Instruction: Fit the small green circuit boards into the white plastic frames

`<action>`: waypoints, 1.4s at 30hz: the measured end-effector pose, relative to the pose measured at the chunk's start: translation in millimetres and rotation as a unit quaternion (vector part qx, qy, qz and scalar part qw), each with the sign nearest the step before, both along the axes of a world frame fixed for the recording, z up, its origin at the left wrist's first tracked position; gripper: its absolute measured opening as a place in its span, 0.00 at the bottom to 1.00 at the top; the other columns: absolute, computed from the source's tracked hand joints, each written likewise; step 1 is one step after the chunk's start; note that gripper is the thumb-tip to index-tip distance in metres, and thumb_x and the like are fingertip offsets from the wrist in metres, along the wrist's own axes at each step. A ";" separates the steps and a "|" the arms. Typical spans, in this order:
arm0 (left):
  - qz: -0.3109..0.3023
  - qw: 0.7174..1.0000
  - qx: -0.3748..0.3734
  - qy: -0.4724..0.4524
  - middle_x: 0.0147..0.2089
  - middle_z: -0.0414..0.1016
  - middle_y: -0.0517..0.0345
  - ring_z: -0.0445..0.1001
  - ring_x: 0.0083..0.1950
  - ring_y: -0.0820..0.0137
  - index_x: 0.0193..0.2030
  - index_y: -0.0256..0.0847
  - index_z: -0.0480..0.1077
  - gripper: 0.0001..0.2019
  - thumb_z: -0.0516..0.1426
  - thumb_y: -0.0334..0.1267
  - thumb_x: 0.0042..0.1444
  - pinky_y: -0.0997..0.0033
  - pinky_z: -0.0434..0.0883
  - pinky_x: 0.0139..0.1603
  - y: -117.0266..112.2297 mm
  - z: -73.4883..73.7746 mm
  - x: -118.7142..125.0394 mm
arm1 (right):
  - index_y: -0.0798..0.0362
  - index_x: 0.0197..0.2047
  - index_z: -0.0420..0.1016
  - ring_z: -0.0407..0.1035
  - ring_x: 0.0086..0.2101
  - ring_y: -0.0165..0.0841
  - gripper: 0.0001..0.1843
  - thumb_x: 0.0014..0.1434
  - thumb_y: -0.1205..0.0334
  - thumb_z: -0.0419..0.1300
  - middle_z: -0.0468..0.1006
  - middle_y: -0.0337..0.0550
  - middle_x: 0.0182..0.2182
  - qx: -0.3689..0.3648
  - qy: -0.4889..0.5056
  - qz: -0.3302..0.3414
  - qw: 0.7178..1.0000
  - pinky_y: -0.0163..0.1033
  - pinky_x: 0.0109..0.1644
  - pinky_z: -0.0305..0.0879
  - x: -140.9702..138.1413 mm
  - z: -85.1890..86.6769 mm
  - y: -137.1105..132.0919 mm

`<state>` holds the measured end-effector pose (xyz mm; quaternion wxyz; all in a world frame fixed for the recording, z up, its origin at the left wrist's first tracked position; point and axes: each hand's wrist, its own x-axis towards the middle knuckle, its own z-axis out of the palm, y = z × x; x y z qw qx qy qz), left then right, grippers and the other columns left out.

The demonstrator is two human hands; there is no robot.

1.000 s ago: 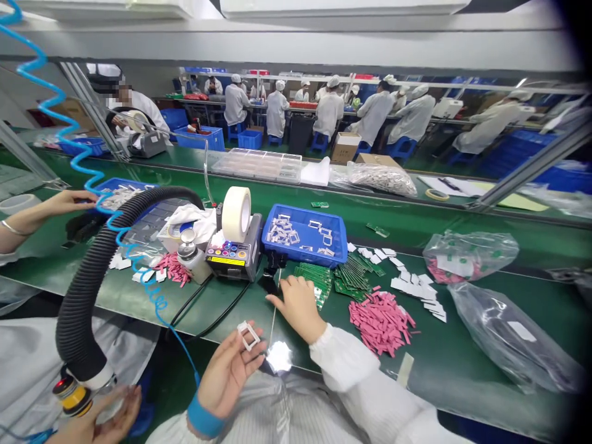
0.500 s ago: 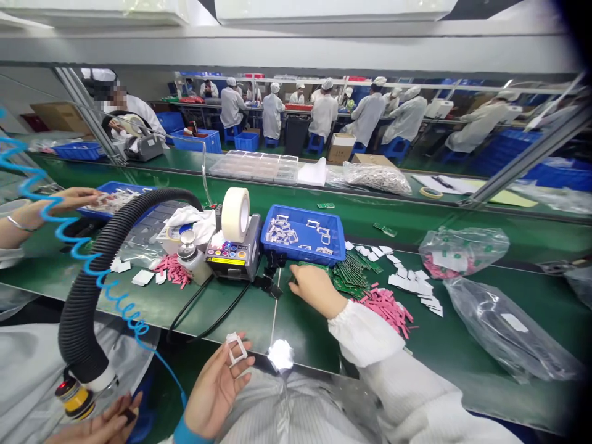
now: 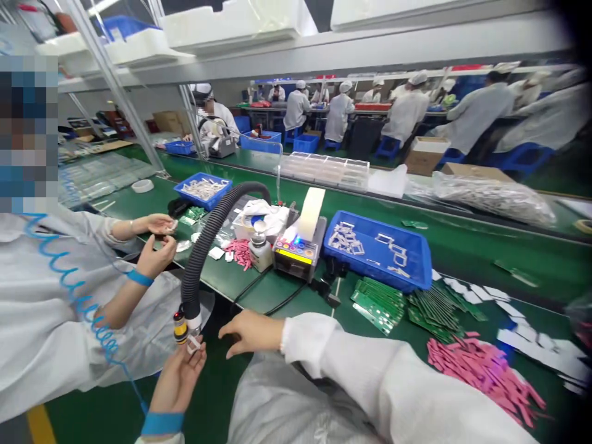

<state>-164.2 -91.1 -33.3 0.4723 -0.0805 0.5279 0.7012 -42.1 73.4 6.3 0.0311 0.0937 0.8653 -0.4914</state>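
Observation:
My left hand [image 3: 178, 370], with a blue band at the wrist, holds a small white plastic frame [image 3: 193, 345] in its fingers. It is right below the end of a black corrugated hose [image 3: 197, 265], beside a yellow-and-black cylinder [image 3: 180, 328] with a red light. Part of the frame is hidden by my fingers. My right hand [image 3: 252, 333] hovers off the bench's front edge, pointing left, its thumb and fingers apart; I see nothing in it. Across from it is a tape dispenser [image 3: 296, 262] with a roll of cream tape [image 3: 312, 213].
A blue tray [image 3: 379, 271] holds several white frames. Green circuit boards [image 3: 377, 305], pink strips [image 3: 485, 376] and white pads [image 3: 539, 345] lie on the right. A pump bottle [image 3: 260, 253] stands left of the dispenser. A co-worker's hands [image 3: 157, 246] are close by on the left.
My view has swung left. My right hand has left the circuit boards and come across to the bench edge. My left hand has brought the white frame to the hose end.

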 end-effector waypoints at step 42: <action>-0.480 0.824 0.294 -0.061 0.51 0.66 0.48 0.69 0.46 0.62 0.34 0.40 0.78 0.16 0.63 0.49 0.41 0.60 0.66 0.49 81.7 106.0 159.6 | 0.51 0.45 0.64 0.61 0.48 0.40 0.14 0.56 0.58 0.58 0.75 0.45 0.43 0.305 0.240 -0.357 0.850 0.50 0.51 0.58 208.4 92.5 -33.6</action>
